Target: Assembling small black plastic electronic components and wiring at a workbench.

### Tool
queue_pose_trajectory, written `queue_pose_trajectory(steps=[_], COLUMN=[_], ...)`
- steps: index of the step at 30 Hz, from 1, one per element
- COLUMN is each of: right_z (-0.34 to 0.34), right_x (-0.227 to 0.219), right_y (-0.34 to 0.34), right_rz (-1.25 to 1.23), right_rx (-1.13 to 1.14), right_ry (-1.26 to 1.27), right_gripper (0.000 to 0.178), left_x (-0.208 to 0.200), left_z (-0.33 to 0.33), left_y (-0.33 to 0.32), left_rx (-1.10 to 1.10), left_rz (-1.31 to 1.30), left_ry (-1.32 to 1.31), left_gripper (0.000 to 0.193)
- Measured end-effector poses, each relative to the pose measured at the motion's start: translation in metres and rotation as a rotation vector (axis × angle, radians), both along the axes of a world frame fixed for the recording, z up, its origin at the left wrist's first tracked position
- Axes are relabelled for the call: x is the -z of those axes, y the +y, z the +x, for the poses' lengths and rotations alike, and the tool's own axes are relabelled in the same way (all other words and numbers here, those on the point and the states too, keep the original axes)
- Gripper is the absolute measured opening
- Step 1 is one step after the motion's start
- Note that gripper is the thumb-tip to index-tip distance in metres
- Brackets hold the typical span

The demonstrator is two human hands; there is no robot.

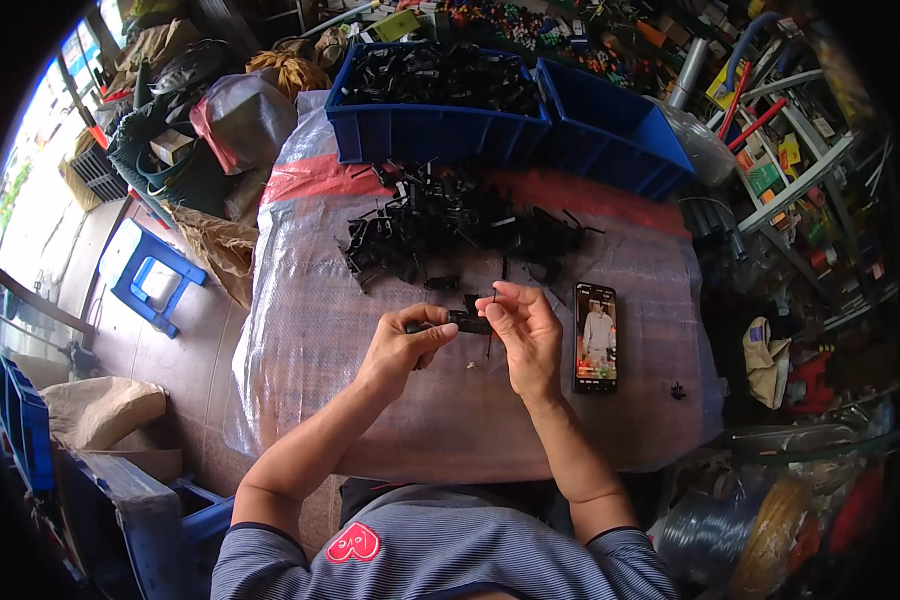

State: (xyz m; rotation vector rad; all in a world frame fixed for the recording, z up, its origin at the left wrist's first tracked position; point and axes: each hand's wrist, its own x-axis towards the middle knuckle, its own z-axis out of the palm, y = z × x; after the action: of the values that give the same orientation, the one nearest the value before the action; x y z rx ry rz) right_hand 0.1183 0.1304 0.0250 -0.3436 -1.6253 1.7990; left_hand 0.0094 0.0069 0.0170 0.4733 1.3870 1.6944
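Note:
Between my two hands is a small black plastic part (467,322) with thin stems sticking out of it. My left hand (408,345) is closed round its left end, thumb laid along the top. At its right end my right hand (525,335) pinches a thin black stem (496,292) between thumb and fingertips. Just beyond my hands, a heap of similar black plastic parts (450,215) is spread on the sheet-covered table (300,380). A tiny pale scrap (472,366) lies on the sheet below the held part.
A blue bin (440,135) full of black parts stands at the far edge, beside a second blue bin (620,150). A phone (596,338) with a lit screen lies right of my right hand. One small black piece (678,391) sits farther right. A blue stool (150,275) stands on the floor at left.

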Motion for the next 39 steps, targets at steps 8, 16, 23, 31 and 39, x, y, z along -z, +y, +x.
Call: queue_pose_trajectory(steps=[8, 16, 23, 31, 39], right_z=[-0.001, 0.001, 0.005, -0.002, -0.003], right_x=[0.001, 0.033, -0.013, 0.004, 0.017], right_y=[-0.008, 0.006, -0.002, -0.016, -0.016], right_rz=[-0.062, -0.616, 0.654, 1.150, 1.123], right_rx=[-0.247, -0.490, -0.295, 0.134, 0.112], right_ry=[-0.111, -0.035, -0.236, -0.208, -0.235], right_gripper=[0.012, 0.011, 0.055, 0.035, 0.035], left_x=[0.002, -0.006, -0.009, -0.004, 0.008], left_z=[0.003, 0.006, -0.020, 0.006, 0.018], left_y=[-0.002, -0.004, -0.006, -0.001, 0.002], left_rx=[-0.194, -0.152, -0.093, -0.059, -0.158], left_rz=[0.160, 0.183, -0.012, -0.029, -0.022], left_ry=[0.673, 0.941, 0.015, 0.101, 0.403], left_gripper=[0.021, 0.019, 0.017, 0.017, 0.019])
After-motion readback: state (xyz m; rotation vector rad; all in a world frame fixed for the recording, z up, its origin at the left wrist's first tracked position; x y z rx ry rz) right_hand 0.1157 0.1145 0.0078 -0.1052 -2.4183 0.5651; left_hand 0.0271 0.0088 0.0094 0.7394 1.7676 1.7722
